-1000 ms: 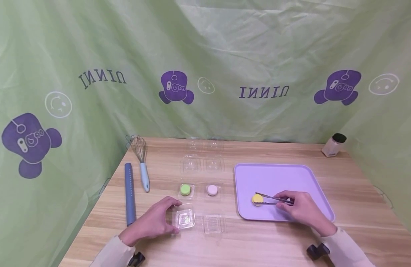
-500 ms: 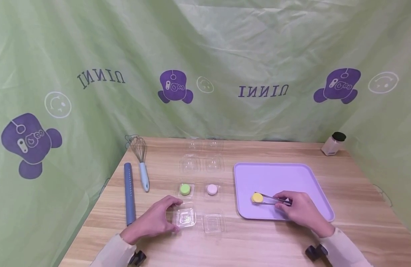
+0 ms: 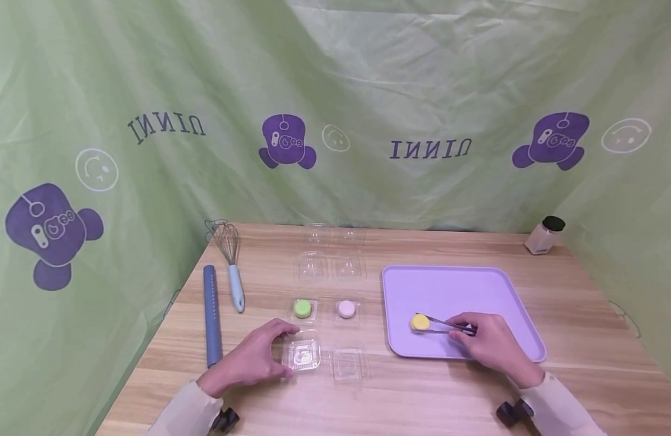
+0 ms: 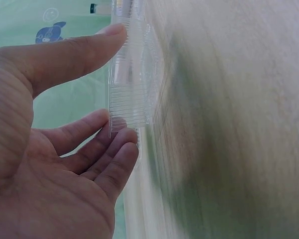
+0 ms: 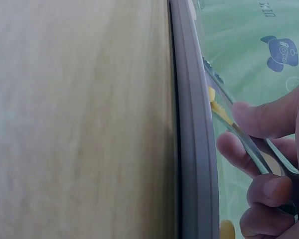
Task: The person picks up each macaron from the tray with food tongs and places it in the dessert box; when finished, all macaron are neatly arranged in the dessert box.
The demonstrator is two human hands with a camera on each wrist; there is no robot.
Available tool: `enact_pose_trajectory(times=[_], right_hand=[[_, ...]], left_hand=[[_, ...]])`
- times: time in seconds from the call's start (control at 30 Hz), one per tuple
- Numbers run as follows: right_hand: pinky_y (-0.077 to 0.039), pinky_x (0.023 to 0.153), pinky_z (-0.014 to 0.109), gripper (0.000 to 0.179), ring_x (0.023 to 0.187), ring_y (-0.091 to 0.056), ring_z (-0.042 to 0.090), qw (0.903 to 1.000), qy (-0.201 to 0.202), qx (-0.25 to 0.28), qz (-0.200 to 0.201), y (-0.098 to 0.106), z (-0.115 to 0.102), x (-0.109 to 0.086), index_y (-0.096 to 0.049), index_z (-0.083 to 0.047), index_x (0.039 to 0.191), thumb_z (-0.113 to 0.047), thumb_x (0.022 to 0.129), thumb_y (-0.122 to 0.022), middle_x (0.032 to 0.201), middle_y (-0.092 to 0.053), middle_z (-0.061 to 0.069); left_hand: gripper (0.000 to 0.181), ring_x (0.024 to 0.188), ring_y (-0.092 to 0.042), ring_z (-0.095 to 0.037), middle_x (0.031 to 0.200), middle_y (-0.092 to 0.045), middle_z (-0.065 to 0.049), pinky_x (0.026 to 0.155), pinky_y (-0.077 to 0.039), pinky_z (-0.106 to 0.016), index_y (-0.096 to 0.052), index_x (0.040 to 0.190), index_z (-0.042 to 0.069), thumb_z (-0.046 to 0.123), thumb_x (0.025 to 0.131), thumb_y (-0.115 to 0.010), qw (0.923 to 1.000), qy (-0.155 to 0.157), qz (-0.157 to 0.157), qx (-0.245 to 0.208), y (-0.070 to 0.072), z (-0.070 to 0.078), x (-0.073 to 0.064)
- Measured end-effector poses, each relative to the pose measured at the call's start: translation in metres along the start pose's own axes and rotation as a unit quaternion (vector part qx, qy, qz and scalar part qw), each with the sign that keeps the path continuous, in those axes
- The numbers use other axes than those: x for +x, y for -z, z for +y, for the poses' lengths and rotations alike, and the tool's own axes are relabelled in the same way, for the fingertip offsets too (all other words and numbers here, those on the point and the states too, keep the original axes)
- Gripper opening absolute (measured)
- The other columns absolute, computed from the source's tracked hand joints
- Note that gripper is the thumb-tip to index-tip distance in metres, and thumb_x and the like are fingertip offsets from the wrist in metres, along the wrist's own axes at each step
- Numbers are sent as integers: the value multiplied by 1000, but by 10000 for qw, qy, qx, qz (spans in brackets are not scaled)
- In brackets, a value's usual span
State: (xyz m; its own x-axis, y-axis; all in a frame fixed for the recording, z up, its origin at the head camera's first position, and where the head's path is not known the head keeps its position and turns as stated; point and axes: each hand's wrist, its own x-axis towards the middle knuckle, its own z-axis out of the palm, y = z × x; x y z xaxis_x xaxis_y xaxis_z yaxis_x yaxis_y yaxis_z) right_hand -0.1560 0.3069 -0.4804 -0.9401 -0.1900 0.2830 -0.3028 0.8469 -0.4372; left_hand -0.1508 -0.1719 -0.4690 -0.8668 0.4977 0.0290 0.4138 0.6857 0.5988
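My left hand (image 3: 256, 354) holds a clear plastic box (image 3: 303, 353) by its left side, thumb on the near corner and fingers at the far one. In the left wrist view the box's ribbed wall (image 4: 128, 102) shows between thumb and fingertips. With my right hand (image 3: 490, 339) I grip metal tongs (image 3: 450, 323) over the purple tray (image 3: 466, 284). Their tips are at a yellow macaron (image 3: 419, 322), one on its far side and one on its near side. The tray's rim (image 5: 197, 124) partly hides the tong tips in the right wrist view.
Two clear bases hold a green macaron (image 3: 302, 309) and a pink macaron (image 3: 346, 309). Right of my left hand is another clear base (image 3: 347, 364). Several clear lids (image 3: 310, 266) stand behind. A whisk (image 3: 234, 281) and blue rod (image 3: 212, 315) lie left; a jar (image 3: 545, 236) stands far right.
The plastic box in my left hand has shifted and turned slightly. The yellow macaron has risen a little in the head view, and my right hand has moved very slightly left with the tongs.
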Motion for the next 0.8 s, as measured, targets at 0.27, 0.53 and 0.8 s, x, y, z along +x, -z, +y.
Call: enact_pose_trajectory(times=[0.27, 0.53, 0.8], right_hand=[[-51, 66, 25, 18, 74, -57, -1, 9999, 11, 64, 158, -2, -1, -2, -81, -21, 90, -13, 75, -86, 86, -78, -8], [-47, 63, 22, 16, 71, -55, 3, 9995, -196, 125, 219, 0, -2, 2, -81, -19, 91, -12, 78, -85, 84, -78, -6], [-47, 62, 18, 17, 71, -58, 0, 9943, -192, 213, 1031, 8, -2, 18, -82, -16, 94, -12, 77, -85, 85, -80, 1]], left_hand=[[74, 110, -63, -19, 122, -66, 0, 99, -58, -42, -61, 132, 10, 22, 65, -92, 9999, 72, -63, -93, -1, -1, -1], [73, 112, -63, -19, 123, -66, 1, 102, -56, -42, -62, 131, 11, 22, 65, -92, 9995, 193, -103, -229, -1, -1, 0], [73, 113, -63, -18, 124, -67, 1, 102, -56, -41, -62, 131, 10, 22, 65, -92, 9995, 145, -88, -267, -1, -2, 1]])
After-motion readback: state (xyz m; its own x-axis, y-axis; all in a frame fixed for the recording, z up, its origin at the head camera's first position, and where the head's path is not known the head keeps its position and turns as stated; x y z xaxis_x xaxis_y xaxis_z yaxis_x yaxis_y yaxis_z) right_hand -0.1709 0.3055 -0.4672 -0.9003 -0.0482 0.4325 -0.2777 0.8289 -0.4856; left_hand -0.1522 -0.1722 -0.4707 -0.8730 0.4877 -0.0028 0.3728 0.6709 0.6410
